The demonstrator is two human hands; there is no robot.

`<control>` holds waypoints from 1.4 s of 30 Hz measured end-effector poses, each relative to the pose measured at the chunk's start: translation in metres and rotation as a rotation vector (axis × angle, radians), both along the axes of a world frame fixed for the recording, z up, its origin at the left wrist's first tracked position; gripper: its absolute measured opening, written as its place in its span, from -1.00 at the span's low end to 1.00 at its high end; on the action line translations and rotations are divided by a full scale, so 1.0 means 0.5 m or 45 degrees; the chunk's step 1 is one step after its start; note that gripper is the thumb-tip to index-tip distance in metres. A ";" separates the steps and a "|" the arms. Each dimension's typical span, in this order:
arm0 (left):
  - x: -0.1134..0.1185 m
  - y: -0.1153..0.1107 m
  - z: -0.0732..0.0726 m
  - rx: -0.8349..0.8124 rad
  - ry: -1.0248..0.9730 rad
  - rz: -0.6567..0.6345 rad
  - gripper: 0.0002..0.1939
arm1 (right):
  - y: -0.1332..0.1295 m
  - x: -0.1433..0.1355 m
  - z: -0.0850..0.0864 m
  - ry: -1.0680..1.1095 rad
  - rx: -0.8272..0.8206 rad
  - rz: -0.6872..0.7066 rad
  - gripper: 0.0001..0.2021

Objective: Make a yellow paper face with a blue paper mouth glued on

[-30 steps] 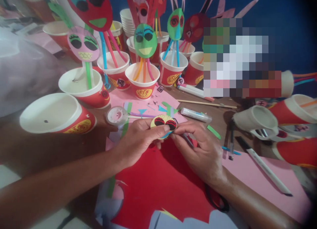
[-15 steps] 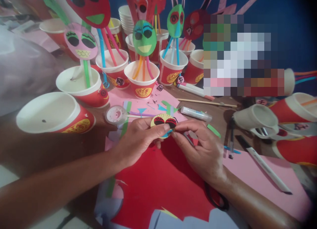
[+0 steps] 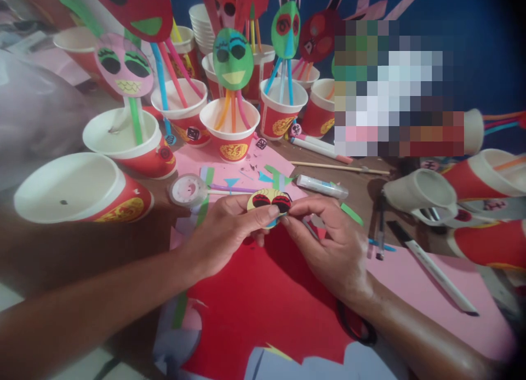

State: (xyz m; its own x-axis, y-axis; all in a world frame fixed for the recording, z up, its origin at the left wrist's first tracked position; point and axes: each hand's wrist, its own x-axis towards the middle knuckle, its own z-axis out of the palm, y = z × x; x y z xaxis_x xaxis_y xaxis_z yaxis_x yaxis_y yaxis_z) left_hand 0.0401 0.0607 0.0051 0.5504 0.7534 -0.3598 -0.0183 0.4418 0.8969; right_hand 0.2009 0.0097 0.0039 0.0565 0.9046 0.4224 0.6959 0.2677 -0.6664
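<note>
A small yellow paper face [image 3: 258,194] with large black and red eyes and a bit of blue below them is held up over red paper [image 3: 263,308]. My left hand [image 3: 230,232] grips it from the left, its thumb lying across the front. At the face's right edge, my right hand [image 3: 329,243] pinches with thumb and forefinger; the exact contact is partly hidden by the fingertips. Beneath my right hand show a dark scissor handle [image 3: 365,336] and what looks like a grey blade; my hand covers the rest.
Red-and-white paper cups [image 3: 232,144] with paper faces on coloured straws stand at the back. A tape roll [image 3: 188,190], a glue stick [image 3: 322,186], a wooden stick [image 3: 341,168], a grey mug [image 3: 421,196] and a marker [image 3: 439,276] surround the paper. Part of the right background is pixelated.
The whole view has shifted slightly, so things sit a little further left. Both hands keep their hold on the paper face, and my right fingertips cover more of its blue part.
</note>
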 end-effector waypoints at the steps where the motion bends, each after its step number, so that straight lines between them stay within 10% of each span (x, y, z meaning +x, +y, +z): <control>1: 0.000 0.000 -0.001 0.002 0.001 0.000 -0.76 | 0.000 0.000 0.000 0.000 -0.005 -0.006 -0.93; 42: 0.005 -0.001 0.003 0.004 0.030 0.038 -0.75 | 0.000 -0.003 -0.007 0.030 -0.035 -0.021 -0.92</control>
